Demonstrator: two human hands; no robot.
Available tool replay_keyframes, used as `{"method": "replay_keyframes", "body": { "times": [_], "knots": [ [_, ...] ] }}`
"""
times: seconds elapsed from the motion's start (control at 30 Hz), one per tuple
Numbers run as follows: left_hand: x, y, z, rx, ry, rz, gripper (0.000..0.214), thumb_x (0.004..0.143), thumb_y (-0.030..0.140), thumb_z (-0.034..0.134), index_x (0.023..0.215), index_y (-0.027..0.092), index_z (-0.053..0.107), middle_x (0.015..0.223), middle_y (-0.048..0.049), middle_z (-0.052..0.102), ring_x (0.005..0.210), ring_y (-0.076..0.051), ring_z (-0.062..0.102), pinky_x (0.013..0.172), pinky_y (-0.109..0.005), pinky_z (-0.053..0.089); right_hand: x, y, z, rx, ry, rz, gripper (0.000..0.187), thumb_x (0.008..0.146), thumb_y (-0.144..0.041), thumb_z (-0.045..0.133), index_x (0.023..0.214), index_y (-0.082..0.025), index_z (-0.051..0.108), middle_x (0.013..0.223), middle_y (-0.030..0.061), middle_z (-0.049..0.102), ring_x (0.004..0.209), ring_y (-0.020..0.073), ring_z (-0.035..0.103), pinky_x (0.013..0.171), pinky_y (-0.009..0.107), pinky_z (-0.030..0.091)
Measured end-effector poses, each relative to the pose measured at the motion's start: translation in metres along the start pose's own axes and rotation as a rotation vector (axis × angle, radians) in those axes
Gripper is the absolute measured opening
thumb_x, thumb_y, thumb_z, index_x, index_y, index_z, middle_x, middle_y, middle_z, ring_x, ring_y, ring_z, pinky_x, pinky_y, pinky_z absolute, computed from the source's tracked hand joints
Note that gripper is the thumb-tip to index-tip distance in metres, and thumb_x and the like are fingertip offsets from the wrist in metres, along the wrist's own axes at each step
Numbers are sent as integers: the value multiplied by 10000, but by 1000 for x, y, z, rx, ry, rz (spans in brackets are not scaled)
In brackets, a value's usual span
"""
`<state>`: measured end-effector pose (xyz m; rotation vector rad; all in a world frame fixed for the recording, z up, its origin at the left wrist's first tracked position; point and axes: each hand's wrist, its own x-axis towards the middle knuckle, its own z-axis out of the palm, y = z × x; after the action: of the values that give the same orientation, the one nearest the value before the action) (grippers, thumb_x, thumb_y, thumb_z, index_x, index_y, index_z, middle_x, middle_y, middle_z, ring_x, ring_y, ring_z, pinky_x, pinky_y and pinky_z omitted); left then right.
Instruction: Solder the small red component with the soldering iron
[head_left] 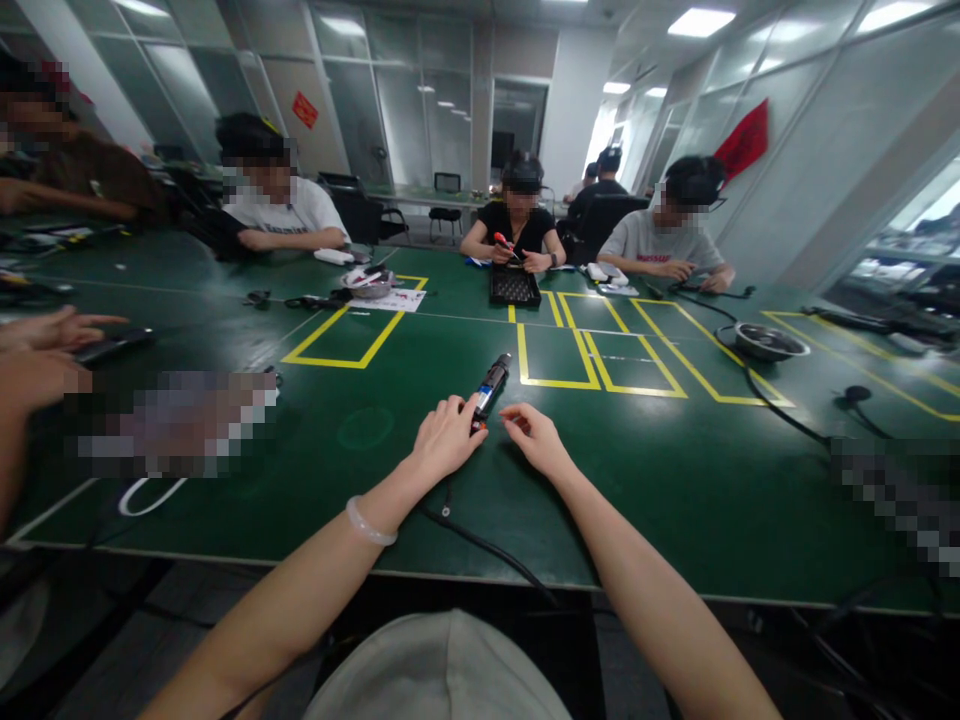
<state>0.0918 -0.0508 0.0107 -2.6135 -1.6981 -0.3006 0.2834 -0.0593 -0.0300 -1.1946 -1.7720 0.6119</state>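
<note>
The electric screwdriver [489, 388] lies flat on the green desk [645, 480], straight ahead of the person, its tip pointing away and its rear end nearest the body. A black cable [480, 545] runs from that rear end back over the near desk edge.

Left hand [444, 438]: fingers curled loosely over the rear end of the screwdriver, touching it from the left. The grip does not look closed; the tool rests on the desk. A pale bracelet [369, 524] sits on this wrist.

Right hand [536, 435]: palm down, fingers partly bent, holding nothing, just beside the rear end of the tool on the right.

Step in hand, as judged: picking up the screwdriver, at the stage of first contact. The next move calls for a full wrap of the fingers round the body and enough slack in the cable.

Further off: yellow tape outlines [600, 355], a black tray [514, 286], a metal bowl [766, 342]. Other people sit along the far side.
</note>
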Motion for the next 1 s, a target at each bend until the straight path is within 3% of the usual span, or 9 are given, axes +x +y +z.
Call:
{"method": "replay_keyframes", "body": {
  "times": [0.27, 0.63, 0.73, 0.83, 1.0],
  "knots": [
    [-6, -57, -15, 48, -75, -87, 617, 892, 533, 421, 1447, 277, 336, 1249, -134, 513, 1057, -300, 537, 842, -394, 451, -2, 0, -1, -42, -29, -1, 193, 876, -238, 510, 1011, -185, 636, 914, 41, 657, 710, 138, 564, 687, 265, 458],
    [-15, -191, -19, 59, -101, -354, 721, 873, 611, 329, 1474, 214, 311, 1384, -199, 425, 1184, -408, 474, 893, -518, 437, -3, 2, -1, -115, -47, -9, 155, 867, -214, 528, 940, -186, 663, 868, 26, 653, 701, 134, 557, 692, 255, 432],
    [-17, -219, -19, 36, -73, -400, 719, 877, 607, 333, 1473, 206, 322, 1403, -218, 413, 1202, -422, 464, 898, -528, 429, -2, 2, -1, -115, -54, -14, 157, 869, -212, 528, 940, -184, 665, 863, 26, 651, 701, 133, 556, 691, 252, 430],
    [-22, -227, -18, 52, -17, -426, 691, 889, 583, 338, 1458, 190, 353, 1396, -223, 429, 1197, -420, 469, 892, -527, 431, -2, 1, -1, -113, -59, -17, 156, 870, -210, 528, 933, -182, 667, 862, 27, 654, 705, 134, 558, 692, 252, 431],
    [-27, -213, -17, 140, 126, -383, 541, 881, 437, 448, 1361, 188, 475, 1330, -189, 494, 1170, -379, 485, 916, -471, 418, -2, 0, -1, -105, -66, -8, 147, 866, -210, 535, 924, -181, 666, 859, 29, 660, 708, 139, 569, 690, 257, 437]
  ]
}}
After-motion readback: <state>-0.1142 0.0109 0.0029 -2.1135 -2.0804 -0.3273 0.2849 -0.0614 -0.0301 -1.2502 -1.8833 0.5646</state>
